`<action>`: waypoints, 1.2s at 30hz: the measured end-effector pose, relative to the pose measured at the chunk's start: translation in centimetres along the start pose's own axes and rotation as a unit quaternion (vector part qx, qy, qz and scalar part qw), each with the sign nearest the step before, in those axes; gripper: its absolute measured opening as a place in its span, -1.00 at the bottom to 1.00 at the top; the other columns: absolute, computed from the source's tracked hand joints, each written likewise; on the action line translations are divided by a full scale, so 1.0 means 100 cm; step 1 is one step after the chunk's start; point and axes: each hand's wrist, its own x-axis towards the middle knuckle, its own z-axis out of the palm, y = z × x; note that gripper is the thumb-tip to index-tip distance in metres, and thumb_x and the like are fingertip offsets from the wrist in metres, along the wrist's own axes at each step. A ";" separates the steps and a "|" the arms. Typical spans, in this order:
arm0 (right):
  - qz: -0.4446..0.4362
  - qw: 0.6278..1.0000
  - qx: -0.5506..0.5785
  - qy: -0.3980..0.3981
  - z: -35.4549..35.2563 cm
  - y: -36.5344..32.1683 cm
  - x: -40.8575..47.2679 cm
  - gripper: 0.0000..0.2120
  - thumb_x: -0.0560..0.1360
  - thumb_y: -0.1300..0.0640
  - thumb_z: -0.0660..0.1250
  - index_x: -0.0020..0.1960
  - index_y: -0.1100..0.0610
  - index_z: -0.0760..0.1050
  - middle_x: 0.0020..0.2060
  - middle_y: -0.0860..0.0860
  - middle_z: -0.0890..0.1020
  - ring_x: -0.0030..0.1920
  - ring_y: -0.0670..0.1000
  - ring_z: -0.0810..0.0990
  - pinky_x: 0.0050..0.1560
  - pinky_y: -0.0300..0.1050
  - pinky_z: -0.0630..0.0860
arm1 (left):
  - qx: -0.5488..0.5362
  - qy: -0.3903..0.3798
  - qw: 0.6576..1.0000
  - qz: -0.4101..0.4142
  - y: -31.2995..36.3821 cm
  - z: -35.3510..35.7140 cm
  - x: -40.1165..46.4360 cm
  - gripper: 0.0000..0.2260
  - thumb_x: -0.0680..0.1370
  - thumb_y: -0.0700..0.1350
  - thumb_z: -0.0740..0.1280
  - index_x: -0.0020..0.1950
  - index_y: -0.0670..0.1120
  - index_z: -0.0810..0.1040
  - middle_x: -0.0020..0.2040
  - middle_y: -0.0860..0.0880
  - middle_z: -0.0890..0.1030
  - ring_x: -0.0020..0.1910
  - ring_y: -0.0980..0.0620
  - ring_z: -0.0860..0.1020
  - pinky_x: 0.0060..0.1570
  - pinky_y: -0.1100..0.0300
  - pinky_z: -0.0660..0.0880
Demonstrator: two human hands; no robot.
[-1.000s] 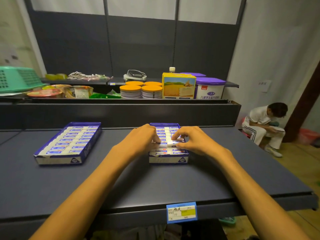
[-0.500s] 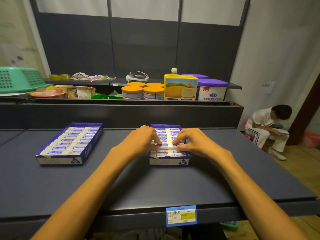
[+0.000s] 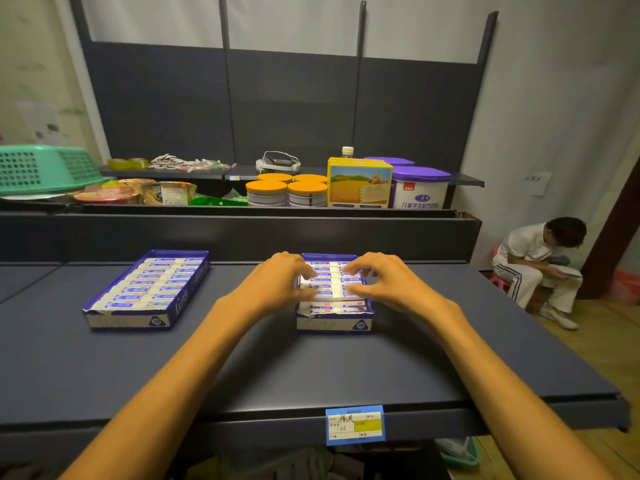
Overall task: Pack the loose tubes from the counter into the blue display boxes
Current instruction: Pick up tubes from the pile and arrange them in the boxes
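- Blue cardboard display box is sitting mid-counter, packed with white tubes lying crosswise in a stack.
- Left hand is resting over the box's left side, fingers curled down onto the tube ends; whether it is gripping one or only pressing, cannot tell, since the fingertips are blurred.
- Right hand is hovering over the box's right side, thumb and forefinger bent toward each other in a pinch at a tube end.
- Second blue box is lying well apart to the left, angled, filled with a neat row of the same tubes, no hand on it.
- Dark grey counter is carrying both boxes; a blue and yellow price tag is hanging on its near edge.
- Far shelf is holding orange-lidded tins, a yellow carton, a purple-lidded tub.
- Green basket is sitting far left.
- Seated person in white is bending forward at far right.
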 end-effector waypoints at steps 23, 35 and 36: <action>-0.222 0.970 -0.098 -0.013 0.122 -0.236 0.029 -0.50 0.54 -0.01 0.32 0.44 0.07 0.33 0.39 0.04 0.44 0.36 0.07 0.38 0.31 -0.05 0.30 | 0.122 0.082 0.966 -0.213 -0.140 -0.083 -0.237 -0.50 0.54 0.13 0.30 0.45 0.04 0.35 0.33 0.00 0.44 0.34 0.01 0.37 0.18 0.05 0.41; -0.322 0.940 -0.097 -0.048 0.279 -0.503 0.058 -0.53 0.57 -0.05 0.28 0.44 0.03 0.32 0.38 0.03 0.43 0.36 0.09 0.35 0.31 0.05 0.34 | 0.181 0.081 0.925 -0.325 -0.322 -0.166 -0.472 -0.49 0.56 0.16 0.25 0.47 0.02 0.32 0.35 -0.01 0.42 0.34 -0.03 0.37 0.19 0.01 0.43; -0.330 0.938 -0.095 -0.050 0.289 -0.524 0.062 -0.53 0.58 -0.05 0.27 0.45 0.03 0.31 0.39 0.03 0.42 0.37 0.09 0.35 0.31 0.06 0.34 | 0.181 0.084 0.920 -0.336 -0.336 -0.172 -0.489 -0.49 0.56 0.16 0.25 0.46 0.03 0.32 0.35 0.00 0.43 0.33 -0.03 0.37 0.19 0.01 0.43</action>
